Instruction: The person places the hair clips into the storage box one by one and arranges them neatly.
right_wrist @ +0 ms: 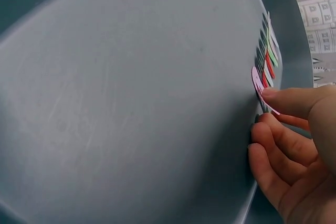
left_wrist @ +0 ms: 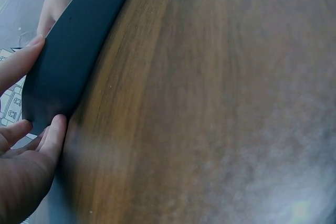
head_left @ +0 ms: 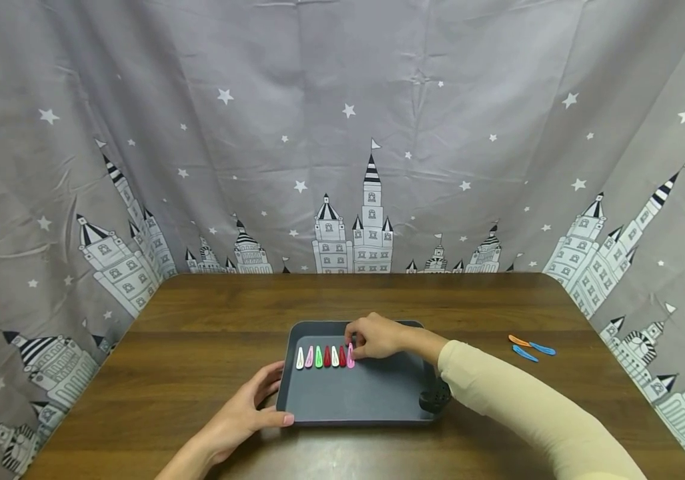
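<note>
A grey tray point(head_left: 360, 399) lies on the wooden table, with a row of coloured snap hair clips along its back left part. From left to right these include a white clip point(head_left: 300, 359), a pink one point(head_left: 309, 357), a green one point(head_left: 319, 357) and several red and white ones. My right hand point(head_left: 379, 335) pinches the pink hair clip point(right_wrist: 258, 81) at the row's right end, which touches or nearly touches the tray floor. At the tray's near left corner, my left hand point(head_left: 240, 410) grips the side, its thumb and fingertips on the wall point(left_wrist: 73, 51).
Right of the tray, an orange hair clip point(head_left: 519, 340) and two blue clips point(head_left: 525, 354) lie close together on the table point(head_left: 198, 333). A black object point(head_left: 435, 398) shows under the right forearm. Behind the table hangs a grey curtain point(head_left: 246, 160) printed with castles and stars.
</note>
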A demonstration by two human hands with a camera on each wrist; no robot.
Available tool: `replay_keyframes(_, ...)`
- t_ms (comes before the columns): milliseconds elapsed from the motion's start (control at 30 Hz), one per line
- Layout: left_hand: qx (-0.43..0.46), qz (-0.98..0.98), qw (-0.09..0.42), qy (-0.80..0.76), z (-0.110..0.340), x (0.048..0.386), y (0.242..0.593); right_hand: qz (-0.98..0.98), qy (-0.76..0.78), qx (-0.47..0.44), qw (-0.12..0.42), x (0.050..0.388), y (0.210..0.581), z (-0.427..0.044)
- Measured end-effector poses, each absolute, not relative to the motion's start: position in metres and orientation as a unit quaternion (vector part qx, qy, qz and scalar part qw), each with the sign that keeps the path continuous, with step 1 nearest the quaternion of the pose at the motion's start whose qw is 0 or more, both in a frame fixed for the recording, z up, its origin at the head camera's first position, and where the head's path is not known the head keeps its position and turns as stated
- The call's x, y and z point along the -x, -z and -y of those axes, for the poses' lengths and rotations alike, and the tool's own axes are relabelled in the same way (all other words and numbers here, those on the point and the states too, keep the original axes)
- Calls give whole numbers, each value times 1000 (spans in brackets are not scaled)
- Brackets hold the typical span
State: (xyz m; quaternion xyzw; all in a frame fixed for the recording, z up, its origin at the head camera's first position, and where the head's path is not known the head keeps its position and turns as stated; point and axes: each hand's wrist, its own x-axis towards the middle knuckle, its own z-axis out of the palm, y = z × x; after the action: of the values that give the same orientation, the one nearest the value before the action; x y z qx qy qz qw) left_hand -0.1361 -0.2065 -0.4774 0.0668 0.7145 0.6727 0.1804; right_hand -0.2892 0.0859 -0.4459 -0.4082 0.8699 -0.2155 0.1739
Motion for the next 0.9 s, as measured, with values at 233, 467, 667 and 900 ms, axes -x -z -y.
replay_keyframes(233,-63,-716,177,-672,208,137,478,-864,221,418,172,292,441,-94)
replay_keyframes(467,-65,-715,179,-672,208,137,481,-857,236,428,165,293,430,-106)
replay_keyframes(667,-72,-713,177,-675,208,138,482,-857,248,426,153,293,423,-122)
replay_keyframes(900,-72,-711,177,-677,208,137,482,-856,267,419,146,294,415,-146)
